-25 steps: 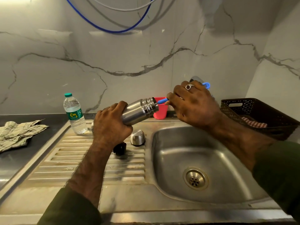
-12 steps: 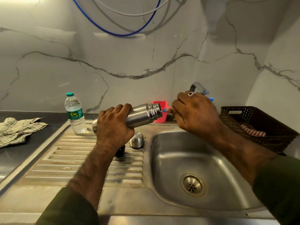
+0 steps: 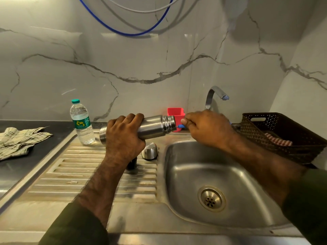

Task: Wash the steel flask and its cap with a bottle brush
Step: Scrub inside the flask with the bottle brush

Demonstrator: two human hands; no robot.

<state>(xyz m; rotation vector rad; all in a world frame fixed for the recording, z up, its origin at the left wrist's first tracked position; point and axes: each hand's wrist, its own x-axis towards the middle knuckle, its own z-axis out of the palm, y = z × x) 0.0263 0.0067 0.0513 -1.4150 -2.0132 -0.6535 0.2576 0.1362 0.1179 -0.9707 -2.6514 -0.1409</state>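
holding steel flask point(image 3: 152, 127) sideways, left grip point(image 3: 123, 138) wrapped round | right grip point(image 3: 208, 128) pinching blue brush handle point(image 3: 180, 126) at mouth

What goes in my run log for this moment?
left hand grips steel flask | right hand holds bottle brush in flask | cap on drainboard

**Steel Greys, One Red Cup, Touches of Blue**

The flask point(image 3: 154, 127) is gleaming silver-grey, and so is its domed cap point(image 3: 149, 151). A sliver of blue brush handle point(image 3: 180, 126) is showing at the flask's mouth. At twelve o'clock a red cup point(image 3: 176, 114) is glowing against white marble veined in grey. At ten o'clock the clear water bottle point(image 3: 81, 122) is wearing a green cap and green label; at nine, a cloth point(image 3: 19, 139) is showing pale green checks. At three o'clock a dark brown perforated basket point(image 3: 283, 135) is holding red-and-white striped fabric point(image 3: 278, 140). Both sleeves are showing olive green.
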